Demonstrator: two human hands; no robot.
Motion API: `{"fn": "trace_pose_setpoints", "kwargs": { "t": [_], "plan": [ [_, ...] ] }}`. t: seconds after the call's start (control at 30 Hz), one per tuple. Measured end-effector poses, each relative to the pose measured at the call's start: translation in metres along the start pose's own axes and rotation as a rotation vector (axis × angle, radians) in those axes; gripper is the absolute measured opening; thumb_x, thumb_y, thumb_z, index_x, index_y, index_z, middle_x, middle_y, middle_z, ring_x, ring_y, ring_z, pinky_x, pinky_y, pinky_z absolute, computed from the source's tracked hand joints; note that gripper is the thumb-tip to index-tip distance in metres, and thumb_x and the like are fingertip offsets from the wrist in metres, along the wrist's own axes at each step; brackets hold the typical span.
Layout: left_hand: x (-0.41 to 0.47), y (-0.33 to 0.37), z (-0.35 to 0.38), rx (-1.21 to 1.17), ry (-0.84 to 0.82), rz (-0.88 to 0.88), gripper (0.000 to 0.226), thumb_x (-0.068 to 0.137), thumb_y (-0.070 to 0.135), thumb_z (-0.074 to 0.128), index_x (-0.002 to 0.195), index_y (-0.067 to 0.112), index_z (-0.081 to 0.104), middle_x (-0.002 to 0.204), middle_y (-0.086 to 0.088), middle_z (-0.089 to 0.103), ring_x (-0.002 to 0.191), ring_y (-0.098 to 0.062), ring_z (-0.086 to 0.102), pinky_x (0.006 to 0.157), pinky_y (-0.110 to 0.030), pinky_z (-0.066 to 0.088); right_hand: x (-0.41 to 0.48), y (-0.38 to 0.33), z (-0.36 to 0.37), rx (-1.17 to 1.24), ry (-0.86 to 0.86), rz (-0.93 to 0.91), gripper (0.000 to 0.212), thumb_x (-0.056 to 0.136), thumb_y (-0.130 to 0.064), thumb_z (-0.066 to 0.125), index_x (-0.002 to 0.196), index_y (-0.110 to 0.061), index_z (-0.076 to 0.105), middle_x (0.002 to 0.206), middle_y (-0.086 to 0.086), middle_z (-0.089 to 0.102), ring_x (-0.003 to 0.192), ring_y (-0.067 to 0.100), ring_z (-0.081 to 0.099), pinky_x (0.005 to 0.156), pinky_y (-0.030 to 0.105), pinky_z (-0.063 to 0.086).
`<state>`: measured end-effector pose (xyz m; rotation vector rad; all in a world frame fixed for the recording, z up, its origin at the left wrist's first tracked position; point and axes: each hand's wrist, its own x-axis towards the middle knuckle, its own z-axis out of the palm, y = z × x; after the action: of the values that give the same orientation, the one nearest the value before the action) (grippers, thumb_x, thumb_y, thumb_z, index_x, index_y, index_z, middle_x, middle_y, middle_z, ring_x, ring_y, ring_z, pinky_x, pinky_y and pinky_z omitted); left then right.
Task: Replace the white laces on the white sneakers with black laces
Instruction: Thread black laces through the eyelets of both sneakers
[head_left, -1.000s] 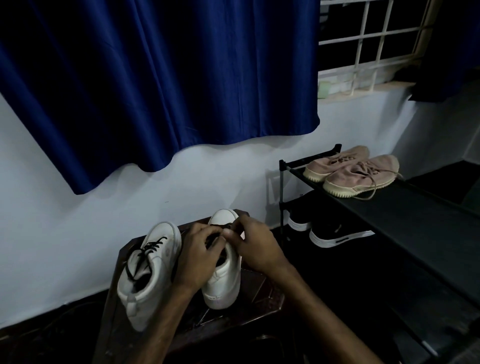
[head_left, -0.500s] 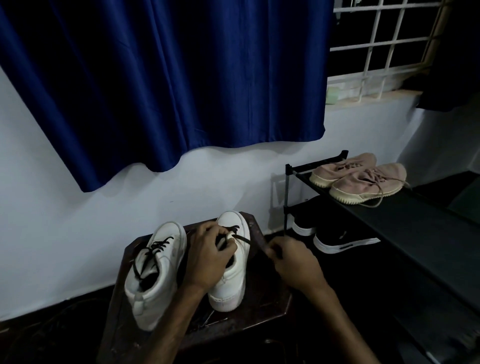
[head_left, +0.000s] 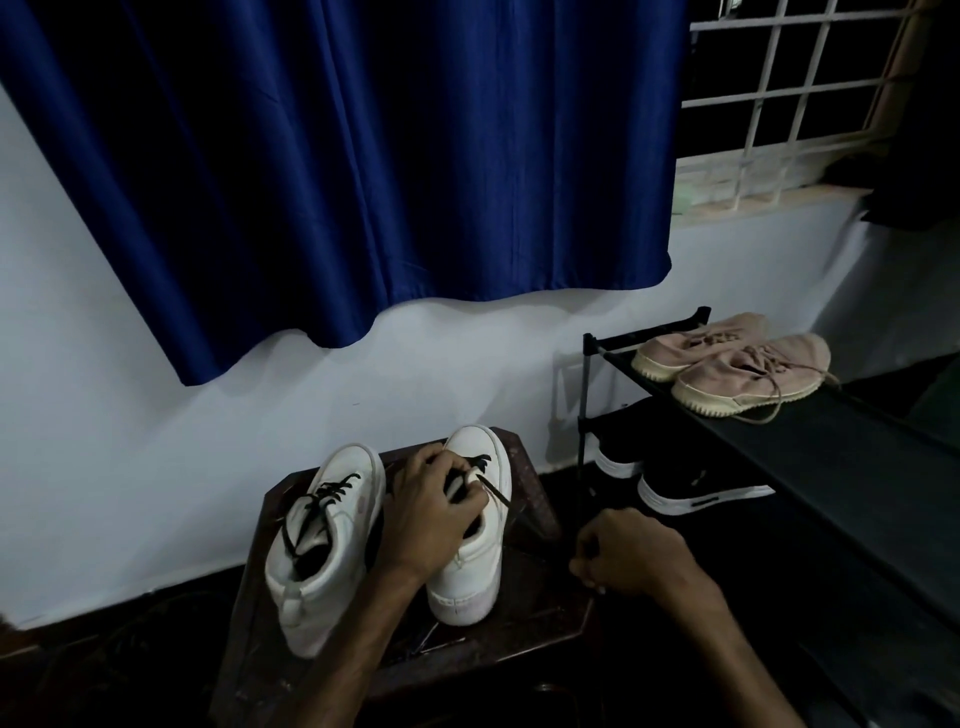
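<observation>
Two white sneakers stand on a dark wooden stool (head_left: 535, 613). The left sneaker (head_left: 332, 540) is laced with a black lace (head_left: 317, 499). My left hand (head_left: 434, 506) rests on top of the right sneaker (head_left: 478, 561) and grips its upper near the eyelets. A black lace (head_left: 493, 491) runs from that shoe's eyelets down to the right. My right hand (head_left: 628, 556) is curled to the right of the stool and pinches the lace's far end, pulled taut. The lace between the hands is hard to see in the dark.
A black shoe rack (head_left: 779, 467) stands at the right with pink sneakers (head_left: 748, 369) on top and black shoes (head_left: 691, 488) below. A blue curtain (head_left: 363, 156) hangs over the white wall behind the stool. The floor is dark.
My right hand has drawn away from the right sneaker, down and to the right, pulling the black lace out through the eyelets. My left hand stays on the shoe.
</observation>
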<state>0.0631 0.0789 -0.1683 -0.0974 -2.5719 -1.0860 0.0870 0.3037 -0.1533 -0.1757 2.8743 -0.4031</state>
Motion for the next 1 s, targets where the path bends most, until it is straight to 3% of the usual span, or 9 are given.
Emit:
{"fn": "trace_pose_setpoints", "kwargs": {
  "t": [0.1,0.17,0.23,0.4,0.53,0.67,0.8,0.87,1.0],
  "plan": [
    [0.000,0.000,0.003,0.000,0.014,0.001,0.021,0.067,0.054,0.048,0.081,0.038,0.050,0.104,0.008,0.055,0.100,-0.020,0.054,0.089,-0.044,0.046,0.008,-0.015,-0.010,-0.097,0.142,-0.033,0.026,0.084,-0.043,0.061,0.099,-0.024,0.068,0.105,0.001,0.067,0.099,0.024,0.064,0.078,0.033,0.049],
    [0.001,-0.001,0.004,-0.004,0.011,-0.004,0.022,0.066,0.054,0.048,0.082,0.039,0.049,0.105,0.008,0.055,0.101,-0.021,0.054,0.090,-0.045,0.046,0.021,-0.033,-0.014,0.105,0.298,-0.161,0.030,0.087,-0.049,0.059,0.094,-0.021,0.066,0.095,0.002,0.067,0.090,0.022,0.064,0.074,0.033,0.050],
    [0.000,-0.002,0.003,-0.007,-0.002,-0.012,0.024,0.065,0.054,0.048,0.082,0.038,0.050,0.105,0.007,0.055,0.102,-0.020,0.054,0.089,-0.045,0.046,0.031,-0.055,-0.015,0.339,0.299,-0.280,0.027,0.090,-0.045,0.060,0.089,-0.019,0.067,0.088,0.002,0.068,0.082,0.020,0.063,0.071,0.035,0.052],
    [0.000,-0.003,0.002,-0.040,-0.005,-0.002,0.024,0.065,0.054,0.049,0.082,0.037,0.053,0.101,0.008,0.055,0.100,-0.019,0.054,0.087,-0.044,0.047,0.036,-0.061,-0.001,0.414,0.426,-0.290,0.016,0.084,-0.035,0.067,0.079,-0.020,0.065,0.079,-0.002,0.069,0.074,0.016,0.064,0.064,0.033,0.050],
    [0.002,-0.006,0.003,-0.062,-0.004,-0.014,0.017,0.067,0.053,0.051,0.079,0.042,0.051,0.100,0.012,0.055,0.099,-0.015,0.055,0.088,-0.044,0.047,0.021,-0.025,-0.004,0.093,0.273,-0.133,0.013,0.083,-0.038,0.064,0.090,-0.028,0.067,0.095,-0.004,0.069,0.092,0.020,0.066,0.071,0.029,0.047],
    [-0.002,-0.002,0.001,-0.059,-0.017,-0.045,0.029,0.068,0.057,0.049,0.087,0.035,0.054,0.100,0.013,0.057,0.099,-0.013,0.055,0.088,-0.044,0.047,0.014,-0.011,-0.016,-0.056,0.038,-0.068,0.018,0.082,-0.039,0.065,0.094,-0.027,0.069,0.105,-0.002,0.067,0.101,0.020,0.064,0.076,0.031,0.047],
    [-0.003,0.001,0.001,-0.067,-0.016,-0.051,0.033,0.068,0.057,0.048,0.089,0.032,0.055,0.097,0.011,0.057,0.099,-0.014,0.054,0.088,-0.044,0.046,0.028,-0.042,-0.022,0.280,0.215,-0.260,0.028,0.088,-0.045,0.062,0.089,-0.017,0.067,0.089,0.001,0.068,0.084,0.019,0.064,0.068,0.031,0.046],
    [-0.004,0.002,0.000,-0.058,-0.019,-0.054,0.035,0.067,0.057,0.047,0.089,0.031,0.056,0.097,0.011,0.057,0.100,-0.014,0.054,0.088,-0.045,0.046,0.035,-0.058,-0.019,0.433,0.251,-0.338,0.023,0.090,-0.035,0.064,0.088,-0.013,0.068,0.086,0.004,0.070,0.081,0.020,0.064,0.069,0.034,0.048],
    [-0.003,0.003,-0.003,-0.024,-0.015,-0.042,0.035,0.067,0.057,0.047,0.088,0.031,0.057,0.097,0.012,0.056,0.100,-0.012,0.053,0.090,-0.042,0.045,0.035,-0.059,-0.005,0.334,0.390,-0.283,0.015,0.087,-0.033,0.063,0.084,-0.019,0.065,0.083,0.003,0.070,0.081,0.024,0.066,0.065,0.035,0.050]
  ]
}}
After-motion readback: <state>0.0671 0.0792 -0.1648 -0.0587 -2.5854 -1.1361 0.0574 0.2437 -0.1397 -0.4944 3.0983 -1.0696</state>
